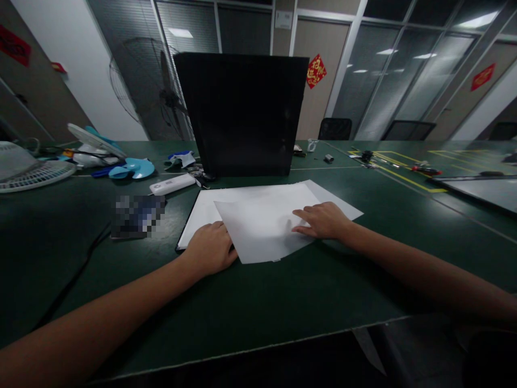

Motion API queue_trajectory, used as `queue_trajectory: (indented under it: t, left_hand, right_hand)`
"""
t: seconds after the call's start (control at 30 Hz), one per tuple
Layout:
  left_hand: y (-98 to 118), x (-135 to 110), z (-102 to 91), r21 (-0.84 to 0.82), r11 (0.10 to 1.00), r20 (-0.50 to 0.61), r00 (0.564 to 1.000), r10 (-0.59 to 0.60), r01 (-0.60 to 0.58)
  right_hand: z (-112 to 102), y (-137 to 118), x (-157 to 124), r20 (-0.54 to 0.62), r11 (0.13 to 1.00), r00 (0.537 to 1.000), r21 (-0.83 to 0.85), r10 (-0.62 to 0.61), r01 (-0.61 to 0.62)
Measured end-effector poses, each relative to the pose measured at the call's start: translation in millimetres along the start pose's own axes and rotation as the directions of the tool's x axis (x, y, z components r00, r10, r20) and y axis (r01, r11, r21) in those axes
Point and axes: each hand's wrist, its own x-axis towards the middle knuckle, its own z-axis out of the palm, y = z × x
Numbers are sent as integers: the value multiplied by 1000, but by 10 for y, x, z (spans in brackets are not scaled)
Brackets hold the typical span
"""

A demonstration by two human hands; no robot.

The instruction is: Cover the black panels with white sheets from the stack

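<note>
My left hand (210, 249) lies at the near left edge of a flat white panel (194, 218) with a thin dark border. Its fingers reach over the panel, the thumb stands apart, and a sheet covers the fingertips. This thin, translucent white sheet (262, 231) lies askew over the panel, its near edge raised and curving toward me. On the sheet's right part rests my right hand (323, 220), thumb and forefinger spread, the other fingers loosely bent. Another white sheet corner (337, 199) sticks out beyond the right hand. Much of the panel is hidden.
Behind the panel stands a large black box-like screen (242, 116). To the left are a white power strip (173, 184), a blurred-out item (137, 216), a blue fan blade (132, 168) and a white fan grille (40, 175). A red-handled tool (426, 170) lies far right.
</note>
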Motion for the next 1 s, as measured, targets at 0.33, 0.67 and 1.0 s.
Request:
queue_trajectory:
  t: [0.33, 0.67, 1.0]
  left_hand:
    - [0, -5, -11, -24, 1000, 3, 1000, -8, 8]
    - [2, 17, 44, 47, 999, -15, 1000, -10, 11]
    - [-10, -103, 35, 69, 869, -241, 837, 491, -489]
  right_hand:
    - [77, 280, -48, -222, 764, 813, 279, -539, 582]
    - [144, 68, -19, -221, 877, 942, 357, -254, 321]
    - [99, -124, -34, -206, 861, 952, 415, -225, 294]
